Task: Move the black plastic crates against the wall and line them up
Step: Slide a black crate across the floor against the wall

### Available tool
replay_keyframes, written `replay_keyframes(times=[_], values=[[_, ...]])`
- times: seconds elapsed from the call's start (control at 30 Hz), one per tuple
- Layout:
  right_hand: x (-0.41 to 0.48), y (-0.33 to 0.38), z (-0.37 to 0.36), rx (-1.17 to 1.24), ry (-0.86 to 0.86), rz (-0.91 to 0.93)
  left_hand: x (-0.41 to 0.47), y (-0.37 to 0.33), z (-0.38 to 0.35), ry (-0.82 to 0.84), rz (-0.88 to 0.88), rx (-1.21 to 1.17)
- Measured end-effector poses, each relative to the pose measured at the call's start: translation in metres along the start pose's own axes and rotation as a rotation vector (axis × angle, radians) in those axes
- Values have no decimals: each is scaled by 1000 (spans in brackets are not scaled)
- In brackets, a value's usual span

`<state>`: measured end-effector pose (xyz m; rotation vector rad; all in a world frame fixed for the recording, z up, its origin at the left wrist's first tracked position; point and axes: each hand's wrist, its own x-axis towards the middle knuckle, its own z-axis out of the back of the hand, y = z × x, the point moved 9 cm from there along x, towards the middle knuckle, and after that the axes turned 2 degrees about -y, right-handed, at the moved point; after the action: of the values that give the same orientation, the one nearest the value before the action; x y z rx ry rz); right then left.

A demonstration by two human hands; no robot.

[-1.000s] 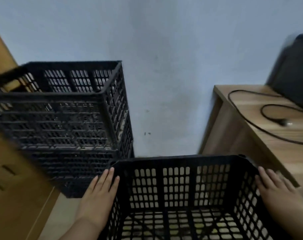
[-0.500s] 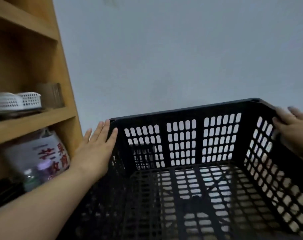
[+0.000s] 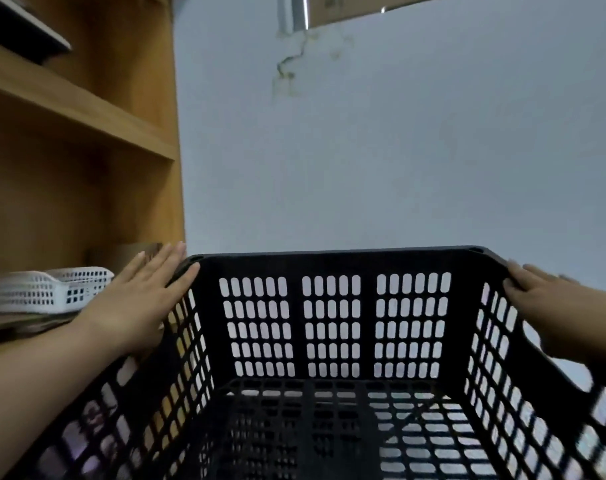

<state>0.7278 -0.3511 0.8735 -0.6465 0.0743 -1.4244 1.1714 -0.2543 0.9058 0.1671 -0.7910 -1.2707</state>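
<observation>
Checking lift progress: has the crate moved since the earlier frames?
Yes, upward: the crate had its rim below the white basket; now the rim is level with it.

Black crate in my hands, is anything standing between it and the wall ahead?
Nothing visible does. Only the wall shows above the black crate and through its slots. The wooden shelf unit with a white basket stands off to the left, beside the left hand, out of the path. The floor below is hidden.
</observation>
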Motion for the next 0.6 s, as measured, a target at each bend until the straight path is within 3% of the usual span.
replay_keyframes(times=[0.37, 0.6], values=[[135, 119, -16, 107, 12, 92, 132, 47, -142, 23, -88, -116], [146, 153, -52, 189, 127, -14, 201, 29, -205, -223, -362, -22]])
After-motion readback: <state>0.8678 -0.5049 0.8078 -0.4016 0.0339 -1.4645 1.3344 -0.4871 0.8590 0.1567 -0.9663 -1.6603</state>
